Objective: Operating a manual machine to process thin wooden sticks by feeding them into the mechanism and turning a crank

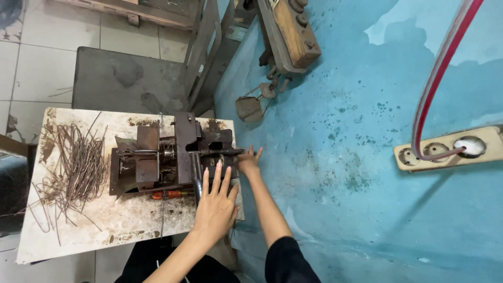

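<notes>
Nearest to me, my left hand (216, 207) lies flat and open, fingers spread, on the near right corner of the worn tabletop (78, 236). Its fingertips reach the dark lever handle (196, 181) that sticks out toward me from the machine, and the palm covers the lower part of it. Just beyond, my right hand (248, 163), coming from a dark sleeve (287, 259), is at the right end of the machine, thumb and one finger raised, the rest curled around the thin rod (226, 152) that pokes out sideways there; how tightly it grips I cannot tell.

The machine (167, 160) itself is a rusty dark metal block bolted together, sitting in the middle of the table, between my hands and the heap of bent wire pieces (73, 170) to the left. An orange-handled tool (167, 194) lies along its near edge, half tucked under it. What sits inside the machine's middle slot is too dark to make out.

Further off, a grey slab (126, 78) rests on the tiled floor behind the table. Along the blue painted wall (340, 131) on the right hangs a wooden and metal fixture (288, 31), cut off by the top edge, and a pale socket strip (450, 149) with a red cable (440, 68) plugged in.
</notes>
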